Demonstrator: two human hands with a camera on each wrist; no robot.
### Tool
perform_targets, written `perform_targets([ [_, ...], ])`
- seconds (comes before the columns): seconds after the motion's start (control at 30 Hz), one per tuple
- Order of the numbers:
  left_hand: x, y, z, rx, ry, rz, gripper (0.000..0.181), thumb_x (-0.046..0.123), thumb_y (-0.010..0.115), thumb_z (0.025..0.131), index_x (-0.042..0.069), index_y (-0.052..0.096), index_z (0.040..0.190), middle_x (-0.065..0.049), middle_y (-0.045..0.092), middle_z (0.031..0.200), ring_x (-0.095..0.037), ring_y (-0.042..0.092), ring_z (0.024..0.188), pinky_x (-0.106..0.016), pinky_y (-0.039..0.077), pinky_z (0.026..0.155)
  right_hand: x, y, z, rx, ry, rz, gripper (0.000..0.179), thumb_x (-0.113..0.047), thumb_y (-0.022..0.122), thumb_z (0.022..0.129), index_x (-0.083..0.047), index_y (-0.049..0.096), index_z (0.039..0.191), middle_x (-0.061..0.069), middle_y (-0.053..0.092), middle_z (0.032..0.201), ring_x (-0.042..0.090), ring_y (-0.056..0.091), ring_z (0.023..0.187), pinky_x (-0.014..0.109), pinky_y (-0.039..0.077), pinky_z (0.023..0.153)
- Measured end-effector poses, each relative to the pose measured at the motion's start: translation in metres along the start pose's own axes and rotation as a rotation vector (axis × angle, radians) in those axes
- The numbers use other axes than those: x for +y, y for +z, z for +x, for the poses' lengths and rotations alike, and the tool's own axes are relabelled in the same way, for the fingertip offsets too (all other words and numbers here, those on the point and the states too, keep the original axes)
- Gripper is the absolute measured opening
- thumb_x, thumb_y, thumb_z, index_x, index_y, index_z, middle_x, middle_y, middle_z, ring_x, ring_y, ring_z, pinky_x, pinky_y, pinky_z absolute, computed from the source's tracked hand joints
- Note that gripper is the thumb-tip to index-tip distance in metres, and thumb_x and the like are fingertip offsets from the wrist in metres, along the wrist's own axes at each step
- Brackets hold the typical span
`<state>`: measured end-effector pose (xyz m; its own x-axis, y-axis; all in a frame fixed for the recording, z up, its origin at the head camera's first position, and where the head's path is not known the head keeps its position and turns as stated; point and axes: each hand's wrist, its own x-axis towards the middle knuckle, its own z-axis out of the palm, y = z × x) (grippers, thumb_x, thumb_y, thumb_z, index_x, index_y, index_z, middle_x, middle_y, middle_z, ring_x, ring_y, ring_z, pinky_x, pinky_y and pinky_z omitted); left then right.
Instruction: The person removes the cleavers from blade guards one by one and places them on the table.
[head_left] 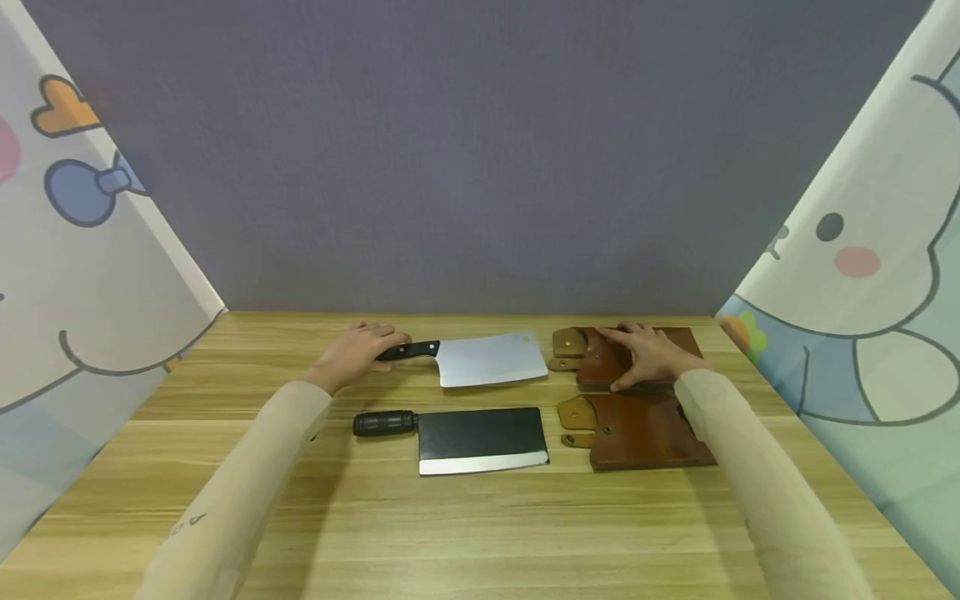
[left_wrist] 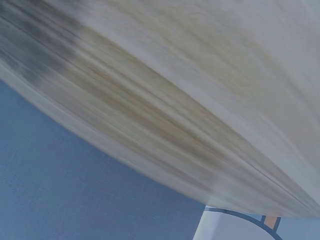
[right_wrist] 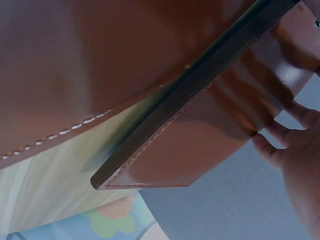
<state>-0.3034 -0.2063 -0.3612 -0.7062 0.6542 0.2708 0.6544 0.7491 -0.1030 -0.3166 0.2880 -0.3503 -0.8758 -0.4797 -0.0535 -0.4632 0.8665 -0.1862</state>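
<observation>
At the back of the table lies a cleaver point(head_left: 491, 360) with a silver blade and a black riveted handle. My left hand point(head_left: 358, 354) grips the end of that handle, fingers over the far side and thumb on the near side. The left wrist view does not show this hand. My right hand point(head_left: 651, 357) spans a brown leather knife sheath point(head_left: 678, 340), thumb at its near edge. In the right wrist view, the fingertips point(right_wrist: 262, 145) touch the sheath's far edge. Nearer lie a second cleaver point(head_left: 480, 433) with a dark blade and a second leather sheath point(head_left: 645, 429).
The wooden table point(head_left: 487, 533) ends at a grey upright panel point(head_left: 480, 167) behind the cleavers. Cartoon-printed panels point(head_left: 847, 350) stand along both sides. Both sheaths have tan strap tabs point(head_left: 576, 412) pointing left toward the blades.
</observation>
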Motion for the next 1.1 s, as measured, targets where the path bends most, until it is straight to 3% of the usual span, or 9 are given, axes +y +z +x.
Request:
perform_targets([
  [0.5,-0.006,0.009,-0.011,-0.001,0.022,0.054,0.055,0.032,0.073,0.072,0.020,0.055,0.123,-0.002,0.060,0.118,-0.027,0.059,0.106,-0.048,0.042,0.091,-0.003,0.007,0.009,-0.019,0.011,0.024,0.101,-0.041,0.081,0.063,-0.014,0.027,0.144,0.030,0.022,0.143,0.053,0.020,0.128,0.074,0.012,0.096],
  [0.97,-0.006,0.010,-0.008,-0.024,0.001,0.070,0.053,0.030,0.073,0.073,0.020,0.056,0.122,-0.004,0.062,0.114,-0.028,0.060,0.102,-0.046,0.044,0.085,-0.006,0.005,0.014,-0.073,0.038,0.077,0.102,-0.039,0.081,0.064,-0.016,0.024,0.145,0.030,0.018,0.145,0.051,0.015,0.131,0.073,0.007,0.098],
  [1.1,-0.007,0.014,-0.007,-0.062,-0.022,0.065,0.051,0.031,0.072,0.075,0.021,0.055,0.123,-0.004,0.062,0.116,-0.028,0.060,0.104,-0.045,0.044,0.084,-0.006,0.005,0.016,-0.092,0.044,0.072,0.102,-0.040,0.080,0.064,-0.014,0.024,0.145,0.030,0.018,0.145,0.052,0.014,0.131,0.074,0.008,0.097],
])
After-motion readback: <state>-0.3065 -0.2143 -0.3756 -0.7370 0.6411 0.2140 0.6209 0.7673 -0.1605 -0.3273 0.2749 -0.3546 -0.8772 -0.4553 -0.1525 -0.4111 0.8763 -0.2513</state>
